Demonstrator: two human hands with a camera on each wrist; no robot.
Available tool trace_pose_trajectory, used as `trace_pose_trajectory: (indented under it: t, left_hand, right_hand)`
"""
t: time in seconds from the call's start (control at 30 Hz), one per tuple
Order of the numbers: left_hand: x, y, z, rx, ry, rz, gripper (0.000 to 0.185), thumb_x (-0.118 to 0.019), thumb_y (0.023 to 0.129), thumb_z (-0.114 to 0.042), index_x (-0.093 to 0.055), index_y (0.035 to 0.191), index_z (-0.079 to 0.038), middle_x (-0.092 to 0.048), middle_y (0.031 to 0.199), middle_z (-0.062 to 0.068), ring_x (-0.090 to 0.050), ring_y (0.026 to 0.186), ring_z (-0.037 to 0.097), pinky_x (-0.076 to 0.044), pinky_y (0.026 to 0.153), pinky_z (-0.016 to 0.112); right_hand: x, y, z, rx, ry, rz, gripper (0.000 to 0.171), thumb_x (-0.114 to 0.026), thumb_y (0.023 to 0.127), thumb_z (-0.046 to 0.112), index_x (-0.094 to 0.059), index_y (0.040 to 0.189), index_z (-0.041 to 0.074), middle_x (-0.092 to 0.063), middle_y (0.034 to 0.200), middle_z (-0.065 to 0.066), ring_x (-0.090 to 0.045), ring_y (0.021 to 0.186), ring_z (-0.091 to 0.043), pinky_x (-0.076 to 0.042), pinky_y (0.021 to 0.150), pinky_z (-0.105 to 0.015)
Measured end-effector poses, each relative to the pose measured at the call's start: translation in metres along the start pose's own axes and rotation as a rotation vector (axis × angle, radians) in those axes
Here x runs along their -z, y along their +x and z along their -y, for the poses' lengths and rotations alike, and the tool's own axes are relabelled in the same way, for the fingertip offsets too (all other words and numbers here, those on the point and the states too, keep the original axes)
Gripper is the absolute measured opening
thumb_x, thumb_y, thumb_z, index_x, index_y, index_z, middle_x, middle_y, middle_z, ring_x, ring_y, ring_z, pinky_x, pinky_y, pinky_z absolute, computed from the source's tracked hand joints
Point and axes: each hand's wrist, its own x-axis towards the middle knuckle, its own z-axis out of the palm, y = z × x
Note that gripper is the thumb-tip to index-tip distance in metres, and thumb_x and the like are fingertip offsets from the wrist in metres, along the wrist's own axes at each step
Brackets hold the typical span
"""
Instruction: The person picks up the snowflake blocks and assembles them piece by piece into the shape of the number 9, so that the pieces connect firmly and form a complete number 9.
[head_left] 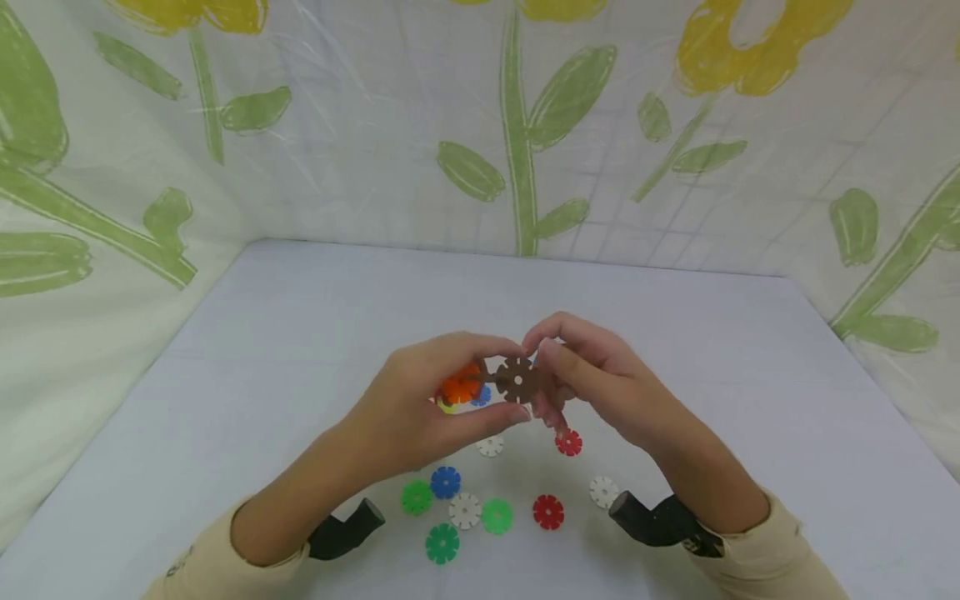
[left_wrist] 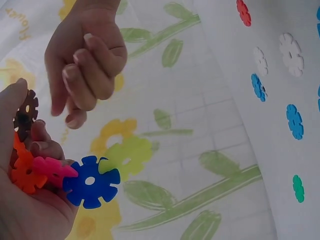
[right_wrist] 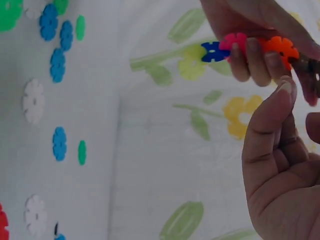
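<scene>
My left hand (head_left: 420, 392) holds a joined string of notched plastic discs. A brown disc (head_left: 517, 381) stands at the end between thumb and fingers, joined to an orange disc (head_left: 461, 385). In the left wrist view a pink disc (left_wrist: 54, 171), a dark blue disc (left_wrist: 91, 192) and a yellow-green disc (left_wrist: 129, 156) continue the string past the palm. Close to the brown disc's right edge, my right hand (head_left: 611, 379) has its fingers loosely bent. No piece shows in it from either wrist view.
Loose discs lie on the white table (head_left: 300, 292) below the hands, among them a red disc (head_left: 548, 512), a blue disc (head_left: 446, 482), a white disc (head_left: 465, 511) and several green ones. A flower-printed curtain (head_left: 360, 150) stands behind the table. Black wrist mounts sit near both sleeves.
</scene>
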Motion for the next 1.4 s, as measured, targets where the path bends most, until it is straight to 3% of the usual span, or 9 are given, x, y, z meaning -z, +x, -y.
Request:
trace_pose_trajectory:
  t: [0.1,0.2,0.33,0.47,0.57,0.7,0.93,1.2,1.4]
  left_hand:
    - [0.002,0.001,0.0,-0.026,-0.02,-0.011,0.051,-0.086,0.08,-0.013,-0.064,0.125,-0.003,-0.07,0.119,0.004,-0.066,0.103,0.013,-0.055,0.084,0.026]
    - [0.003,0.001,0.0,-0.045,-0.021,-0.021,0.047,-0.082,0.086,-0.021,-0.065,0.126,-0.004,-0.071,0.115,0.003,-0.065,0.098,0.012,-0.055,0.081,0.025]
    - [0.003,0.002,0.001,-0.061,-0.014,-0.031,0.046,-0.075,0.092,-0.032,-0.065,0.127,-0.004,-0.071,0.11,0.0,-0.065,0.094,0.01,-0.055,0.08,0.023]
    - [0.004,0.002,0.0,-0.047,-0.024,-0.016,0.045,-0.08,0.088,-0.023,-0.065,0.126,-0.004,-0.071,0.11,-0.001,-0.066,0.098,0.009,-0.055,0.084,0.024]
    - [0.005,0.002,-0.001,-0.018,-0.021,0.009,0.047,-0.083,0.084,-0.016,-0.065,0.127,-0.006,-0.071,0.11,-0.002,-0.067,0.1,0.008,-0.055,0.084,0.024]
    - [0.006,0.002,-0.002,0.01,-0.012,0.036,0.048,-0.082,0.084,-0.015,-0.065,0.128,-0.007,-0.071,0.11,-0.003,-0.066,0.1,0.007,-0.054,0.085,0.023]
    - [0.008,0.002,-0.002,0.007,0.017,0.036,0.047,-0.083,0.084,-0.017,-0.065,0.127,-0.007,-0.071,0.11,-0.003,-0.066,0.099,0.007,-0.054,0.083,0.023]
    - [0.009,0.002,-0.002,0.006,-0.007,0.045,0.046,-0.082,0.085,-0.017,-0.065,0.127,-0.006,-0.071,0.111,-0.003,-0.066,0.102,0.007,-0.054,0.085,0.023]
    - [0.009,0.002,0.0,-0.021,-0.014,0.036,0.045,-0.082,0.085,-0.015,-0.065,0.126,-0.004,-0.071,0.111,-0.002,-0.066,0.102,0.007,-0.054,0.085,0.024]
  right_hand:
    - [-0.003,0.003,-0.011,-0.012,-0.124,0.055,0.015,-0.05,0.104,0.004,-0.058,0.116,0.005,-0.063,0.083,-0.008,-0.059,0.06,-0.023,-0.055,0.052,-0.034]
    - [-0.014,0.004,-0.018,-0.081,-0.322,0.158,0.015,-0.058,0.1,0.005,-0.062,0.114,0.008,-0.064,0.089,0.0,-0.059,0.068,-0.014,-0.055,0.059,-0.03]
    - [-0.042,0.002,-0.021,-0.188,-0.612,0.383,0.02,-0.065,0.099,0.015,-0.067,0.119,0.015,-0.067,0.107,0.009,-0.061,0.094,-0.004,-0.053,0.082,-0.023]
    - [-0.072,-0.004,-0.025,-0.124,-0.814,0.636,0.032,-0.067,0.098,0.023,-0.067,0.13,0.021,-0.062,0.132,0.008,-0.054,0.123,-0.005,-0.043,0.1,-0.02]
    - [-0.09,-0.008,-0.028,-0.081,-0.887,0.769,0.039,-0.068,0.097,0.029,-0.063,0.136,0.026,-0.053,0.144,0.008,-0.045,0.136,-0.01,-0.04,0.104,-0.021]
    - [-0.102,-0.012,-0.027,-0.112,-0.962,0.857,0.053,-0.071,0.092,0.039,-0.056,0.142,0.031,-0.044,0.15,0.015,-0.037,0.141,-0.01,-0.042,0.104,-0.025]
    - [-0.097,-0.026,-0.029,-0.132,-1.038,0.834,0.056,-0.065,0.096,0.042,-0.051,0.148,0.026,-0.041,0.154,0.012,-0.035,0.143,-0.015,-0.042,0.104,-0.027]
    - [-0.058,-0.039,-0.033,-0.351,-0.986,0.621,0.059,-0.067,0.097,0.033,-0.047,0.151,0.021,-0.041,0.155,0.007,-0.032,0.146,-0.021,-0.044,0.105,-0.038]
    - [-0.026,-0.038,-0.042,-0.413,-0.991,0.458,0.051,-0.071,0.095,0.015,-0.056,0.143,0.011,-0.049,0.15,-0.002,-0.04,0.142,-0.025,-0.041,0.107,-0.043]
